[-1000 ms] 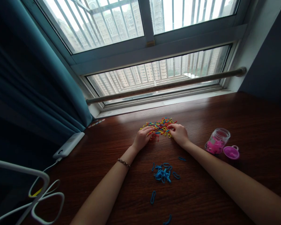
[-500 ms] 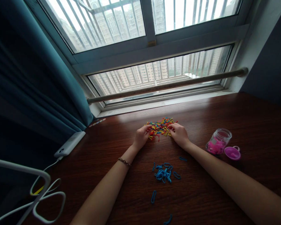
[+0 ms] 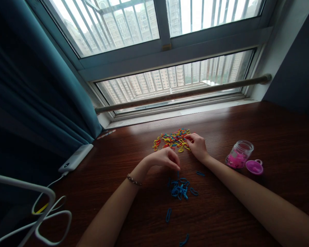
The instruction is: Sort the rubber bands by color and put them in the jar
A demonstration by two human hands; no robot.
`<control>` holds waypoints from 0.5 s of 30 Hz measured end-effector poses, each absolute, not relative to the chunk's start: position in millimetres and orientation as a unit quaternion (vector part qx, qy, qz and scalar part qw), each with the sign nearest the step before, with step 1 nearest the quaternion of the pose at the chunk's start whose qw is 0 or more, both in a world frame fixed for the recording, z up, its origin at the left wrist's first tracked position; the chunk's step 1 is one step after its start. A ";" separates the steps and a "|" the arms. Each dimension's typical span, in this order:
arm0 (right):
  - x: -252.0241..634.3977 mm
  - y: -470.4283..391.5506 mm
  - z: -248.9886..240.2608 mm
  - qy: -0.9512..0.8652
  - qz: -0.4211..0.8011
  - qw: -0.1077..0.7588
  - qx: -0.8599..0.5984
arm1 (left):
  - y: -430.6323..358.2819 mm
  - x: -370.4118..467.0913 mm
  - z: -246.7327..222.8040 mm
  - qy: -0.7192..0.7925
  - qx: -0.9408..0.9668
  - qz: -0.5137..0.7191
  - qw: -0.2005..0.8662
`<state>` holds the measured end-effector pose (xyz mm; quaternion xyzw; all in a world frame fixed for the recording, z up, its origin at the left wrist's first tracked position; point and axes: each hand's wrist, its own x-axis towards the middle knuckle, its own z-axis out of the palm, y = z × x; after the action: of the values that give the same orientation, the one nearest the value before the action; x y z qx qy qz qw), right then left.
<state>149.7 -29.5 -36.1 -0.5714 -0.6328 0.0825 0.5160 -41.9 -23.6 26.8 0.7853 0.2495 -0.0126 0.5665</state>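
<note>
My left hand (image 3: 167,158) is above the near side of a mixed pile, its thumb and forefinger pinched on a small blue rubber band (image 3: 178,174) that hangs down. Just below it lies a heap of blue rubber bands (image 3: 179,190), with a few single blue loops scattered around it. My right hand (image 3: 197,145) rests at the right edge of the pile of red, yellow and blue rubber bands (image 3: 173,138). Its fingers are closed together among the bands, and what they hold is hidden. A small cluster of yellow and red bands (image 3: 156,143) sits at the pile's left.
To the right a clear jar (image 3: 239,155) with pink contents leans on the wooden table (image 3: 280,137), beside a pink lid (image 3: 254,167). A white power bank (image 3: 76,158) with a white cable lies left, near the blue curtain (image 3: 48,79). A window rises behind.
My left hand has moved from the pile's left side toward me and right, bringing a blue rubber band over the blue heap. My right hand has stayed at the pile's right edge.
</note>
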 end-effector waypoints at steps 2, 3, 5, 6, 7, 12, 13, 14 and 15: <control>150.4 -28.5 -36.6 -0.621 0.095 0.527 -0.573 | -27.9 -40.4 28.1 0.225 0.791 -0.079 0.564; 150.7 -27.9 -37.2 -0.616 0.102 0.530 -0.574 | -29.0 -40.2 28.7 0.215 0.791 -0.104 0.564; 151.4 -26.6 -38.8 -0.605 0.121 0.535 -0.577 | -29.0 -40.9 29.2 0.202 0.788 -0.129 0.568; 151.6 -26.0 -39.8 -0.599 0.131 0.538 -0.578 | -27.8 -41.5 28.8 0.200 0.788 -0.127 0.569; 151.9 -25.5 -40.8 -0.593 0.138 0.542 -0.580 | -25.9 -42.1 27.9 0.204 0.791 -0.114 0.566; 150.3 -25.6 -40.3 -0.569 0.169 0.561 -0.578 | -10.7 -43.6 11.8 0.325 0.829 0.136 0.435; 149.1 -26.5 -38.1 -0.563 0.188 0.567 -0.571 | -7.4 -44.2 7.4 0.343 0.834 0.192 0.387; 147.6 -27.8 -35.0 -0.558 0.221 0.574 -0.557 | -4.2 -45.2 3.2 0.348 0.842 0.236 0.339; 145.7 -29.6 -31.3 -0.555 0.267 0.579 -0.534 | -1.2 -46.6 -0.5 0.340 0.853 0.265 0.293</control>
<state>145.7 -29.6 -31.3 -0.5341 -0.5552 0.2673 0.5788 -46.6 -1.2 -0.5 0.8534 0.3401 0.2646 0.2933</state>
